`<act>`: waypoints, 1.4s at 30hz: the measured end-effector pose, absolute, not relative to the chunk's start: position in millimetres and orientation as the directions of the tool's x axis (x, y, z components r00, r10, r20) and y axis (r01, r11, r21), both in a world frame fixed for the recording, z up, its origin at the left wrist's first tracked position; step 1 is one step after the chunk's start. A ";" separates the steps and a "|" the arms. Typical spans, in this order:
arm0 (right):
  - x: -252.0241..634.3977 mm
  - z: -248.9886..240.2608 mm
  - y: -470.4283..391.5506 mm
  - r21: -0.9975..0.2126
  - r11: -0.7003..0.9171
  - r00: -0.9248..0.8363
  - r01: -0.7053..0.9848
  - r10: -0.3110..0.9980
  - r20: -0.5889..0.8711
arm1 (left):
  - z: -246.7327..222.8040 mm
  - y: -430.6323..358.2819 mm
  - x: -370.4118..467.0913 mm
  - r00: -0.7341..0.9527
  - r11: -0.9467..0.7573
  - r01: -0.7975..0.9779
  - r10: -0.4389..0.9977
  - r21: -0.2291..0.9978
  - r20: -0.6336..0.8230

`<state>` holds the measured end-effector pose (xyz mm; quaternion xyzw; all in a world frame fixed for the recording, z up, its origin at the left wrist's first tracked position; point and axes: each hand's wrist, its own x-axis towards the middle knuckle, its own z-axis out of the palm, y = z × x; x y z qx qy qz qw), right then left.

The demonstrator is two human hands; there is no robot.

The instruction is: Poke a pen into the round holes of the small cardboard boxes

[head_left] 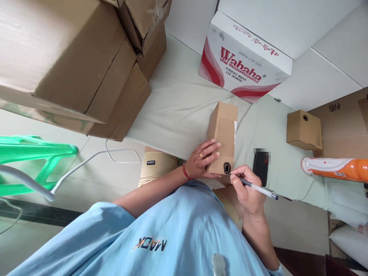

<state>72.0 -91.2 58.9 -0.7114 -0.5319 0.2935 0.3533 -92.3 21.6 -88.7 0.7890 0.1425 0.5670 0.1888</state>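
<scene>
Wahaha water carton point(244, 65) = landmark | narrow cardboard box point(225, 134) = near carton, on its wearer-facing side | left hand point(204, 159) = gripping box | right hand point(248, 189) = pinching clear-barrelled pen point(260, 188), tip beside box's black-rimmed hole point(227, 168)

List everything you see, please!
pen: 1, clear, right hand
long box: 1, brown, left hand
small box: 1, brown, right
large box: 1, brown, right
stacked boxes: several, brown, left
Wahaha box: 1, white-red, back
tube: 1, orange-white, right
flat thing: 1, black, right
cloth: 1, green, centre
stool: 1, green, left
cords: several, white, left
bags: several, whitish, right
bracelet: 1, red, by left hand
shirt: 1, blue, front
shorts: 1, tan, below
hands: 2, bare, centre
</scene>
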 end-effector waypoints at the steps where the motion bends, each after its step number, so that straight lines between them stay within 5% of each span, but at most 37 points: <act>1: 71.4 59.3 -91.0 -0.809 -0.185 0.250 0.558 0.967 -0.048 | -88.8 21.6 -92.4 0.317 -0.887 0.010 0.441 0.462 0.840; 42: 72.0 55.7 -85.0 -0.806 -0.155 0.291 0.572 0.956 0.022 | -88.9 21.2 -92.1 0.314 -0.893 0.040 0.437 0.448 0.843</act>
